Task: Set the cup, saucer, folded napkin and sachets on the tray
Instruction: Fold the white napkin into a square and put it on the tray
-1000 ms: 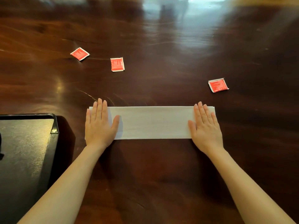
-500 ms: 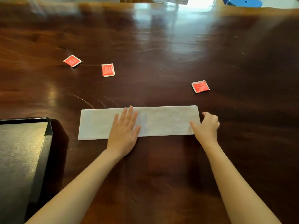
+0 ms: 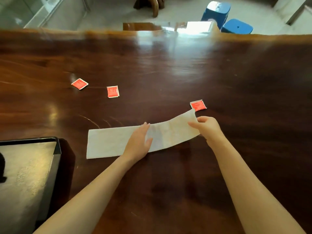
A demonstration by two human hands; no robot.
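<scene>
A long white napkin (image 3: pixel 109 142), folded into a strip, lies on the dark wooden table. My left hand (image 3: pixel 138 142) presses flat on its middle, fingers spread. My right hand (image 3: pixel 206 126) pinches the strip's right end and holds it lifted off the table, curling upward. Three red sachets lie beyond: one at the far left (image 3: pixel 79 83), one in the middle (image 3: pixel 113 91), one (image 3: pixel 197 105) just past the raised napkin end. The black tray (image 3: pixel 56 149) sits at the lower left. Cup and saucer are not in view.
A small dark object (image 3: pixel 2 168) shows at the tray's left edge, cut off by the frame. Beyond the table's far edge stand two blue stools (image 3: pixel 236 27) and a wooden chair (image 3: pixel 148 5) on a pale floor.
My left hand slid from the napkin's left end to its middle. My right hand went from flat to pinching the right end and has lifted it. The view tilted upward.
</scene>
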